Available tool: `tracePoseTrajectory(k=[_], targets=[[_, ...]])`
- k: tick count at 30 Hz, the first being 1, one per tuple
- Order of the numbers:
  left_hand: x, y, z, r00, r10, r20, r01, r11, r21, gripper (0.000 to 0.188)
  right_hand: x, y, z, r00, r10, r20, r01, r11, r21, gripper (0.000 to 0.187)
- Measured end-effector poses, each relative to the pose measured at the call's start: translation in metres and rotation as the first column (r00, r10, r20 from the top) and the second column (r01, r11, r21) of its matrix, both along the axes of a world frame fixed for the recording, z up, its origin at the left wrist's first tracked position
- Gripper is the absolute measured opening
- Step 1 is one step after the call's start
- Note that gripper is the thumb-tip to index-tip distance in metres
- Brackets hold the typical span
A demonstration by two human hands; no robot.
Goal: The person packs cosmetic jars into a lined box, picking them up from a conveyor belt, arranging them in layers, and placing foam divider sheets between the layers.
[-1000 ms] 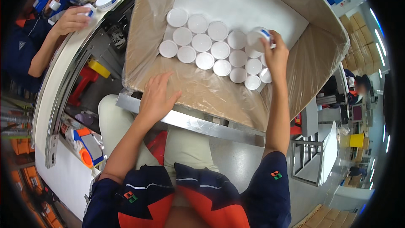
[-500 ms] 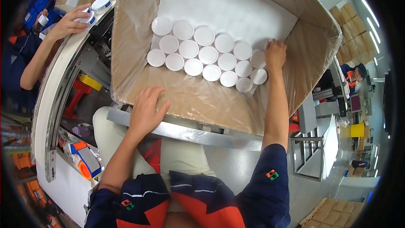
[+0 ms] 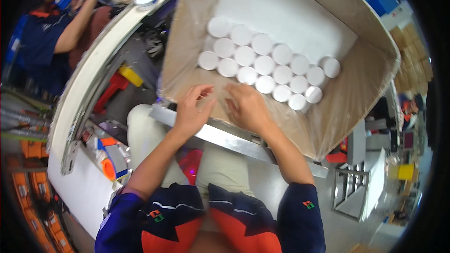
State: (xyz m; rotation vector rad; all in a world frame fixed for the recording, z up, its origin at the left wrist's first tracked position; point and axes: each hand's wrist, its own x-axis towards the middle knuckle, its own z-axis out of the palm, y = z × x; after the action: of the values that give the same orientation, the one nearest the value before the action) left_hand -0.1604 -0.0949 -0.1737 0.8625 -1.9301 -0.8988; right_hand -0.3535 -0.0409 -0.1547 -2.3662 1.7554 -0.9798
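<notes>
Rows of round white lidded jars (image 3: 264,64) stand in a large cardboard box (image 3: 375,56) lined with clear plastic. One jar (image 3: 331,67) sits at the right end of the back row, by the box's right wall. My left hand (image 3: 193,111) hovers over the near edge of the box, fingers bent and thumb apart, with nothing in it. Close beside it, my right hand (image 3: 248,107) is over the near wall, its fingers spread and somewhat blurred, no jar visible in it. Both hands are in front of the nearest jars.
A curved pale ledge (image 3: 101,40) runs along the left, with several white jars (image 3: 146,0) at its far end. Another person (image 3: 51,42) stands beyond it. A metal bar (image 3: 229,140) crosses below the box. A metal-framed stand (image 3: 349,189) is at the right.
My right hand has let go of the jar at the right end and come left, near my left hand. The whole view has shifted. The other person's hand has left the jars on the ledge.
</notes>
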Motion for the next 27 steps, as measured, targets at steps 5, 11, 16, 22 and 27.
tracePoseTrajectory(k=[5, 11, 16, 22, 27], targets=[[0.024, -0.026, 0.015, 0.859, 0.105, -0.501, -0.143, 0.989, -0.037, 0.019, 0.055, 0.008, -0.009, 0.977, 0.207, -0.049, -0.203, 0.976, 0.08, 0.024], [0.057, -0.169, 0.106, 0.895, 0.417, -0.157, -0.418, 0.666, -0.618, 0.038, 0.054, 0.003, -0.019, 0.991, 0.131, 0.024, -0.13, 0.991, -0.006, 0.02], [0.066, -0.301, 0.096, 0.708, 0.688, 0.161, -0.326, 0.52, -0.789, 0.09, 0.059, -0.003, -0.02, 0.985, 0.168, 0.044, -0.168, 0.986, -0.004, 0.019], [0.021, -0.331, 0.1, 0.503, 0.643, 0.577, -0.415, 0.766, -0.491, 0.095, 0.055, -0.002, -0.021, 0.984, 0.15, 0.1, -0.155, 0.987, 0.045, 0.019], [0.019, -0.331, 0.095, 0.476, 0.596, 0.647, -0.37, 0.803, -0.468, 0.083, 0.051, 0.0, -0.023, 0.984, 0.139, 0.114, -0.146, 0.987, 0.06, 0.019]])
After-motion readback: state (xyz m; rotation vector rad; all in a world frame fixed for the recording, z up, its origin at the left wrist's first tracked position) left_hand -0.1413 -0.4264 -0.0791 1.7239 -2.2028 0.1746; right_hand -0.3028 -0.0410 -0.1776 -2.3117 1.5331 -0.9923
